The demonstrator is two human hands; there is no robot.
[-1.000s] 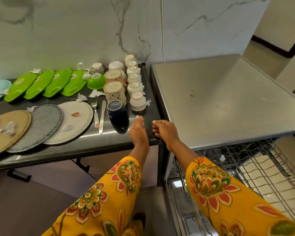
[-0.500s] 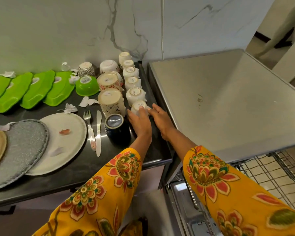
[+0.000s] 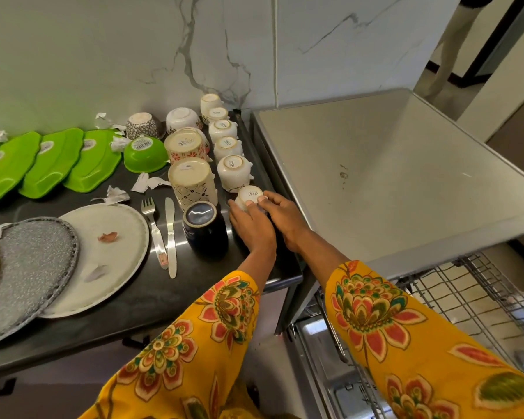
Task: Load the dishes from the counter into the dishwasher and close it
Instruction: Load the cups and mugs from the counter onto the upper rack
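"SISTA" printed on upturned base of white cup (image 3: 249, 195); other base labels illegible.

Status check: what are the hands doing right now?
Left hand and right hand cupping the nearest upturned white cup. Cup on counter. Dishwasher rack out, open.

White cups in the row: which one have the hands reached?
The nearest white cup, at the row's front end; both hands' fingers touch it, the others stand untouched.

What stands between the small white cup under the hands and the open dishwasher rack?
Nothing visible does. Both hands, left hand and right hand, touch the white cup at the counter's right edge; the rack lies open, lower right.
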